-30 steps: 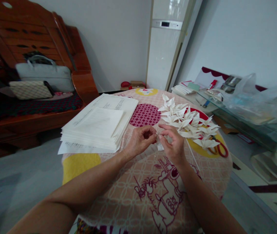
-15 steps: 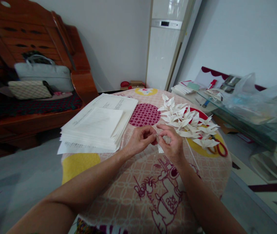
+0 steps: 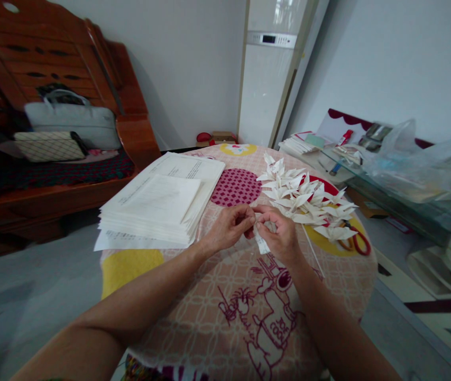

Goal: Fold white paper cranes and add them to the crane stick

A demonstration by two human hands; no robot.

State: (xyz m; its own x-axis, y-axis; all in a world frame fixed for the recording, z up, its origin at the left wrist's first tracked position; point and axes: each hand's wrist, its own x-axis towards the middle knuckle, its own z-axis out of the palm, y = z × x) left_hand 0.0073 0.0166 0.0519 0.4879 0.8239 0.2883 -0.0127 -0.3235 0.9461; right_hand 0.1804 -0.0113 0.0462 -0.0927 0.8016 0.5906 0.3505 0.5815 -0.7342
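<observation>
My left hand (image 3: 231,227) and my right hand (image 3: 276,228) meet above the middle of the round table, fingertips pinched together on a small folded piece of white paper (image 3: 262,244). Part of the paper hangs down below the fingers, with faint print on it; the rest is hidden by the hands. Just beyond my right hand lies a heap of folded white paper cranes (image 3: 302,193). Left of my left hand is a thick stack of printed paper sheets (image 3: 149,217), with a smaller paper pile (image 3: 165,196) on top.
A patterned tablecloth (image 3: 193,317) covers the table. Scissors (image 3: 360,242) with red and orange handles and a thin white stick (image 3: 311,248) lie at the right. A glass-topped stand (image 3: 399,203) with plastic bags (image 3: 403,159) is beyond the right edge; a wooden bench (image 3: 130,127) stands left.
The folded paper has turned slightly, and more of its lower end shows below my fingers. My right hand's fingers have drawn in closer to my left fingertips.
</observation>
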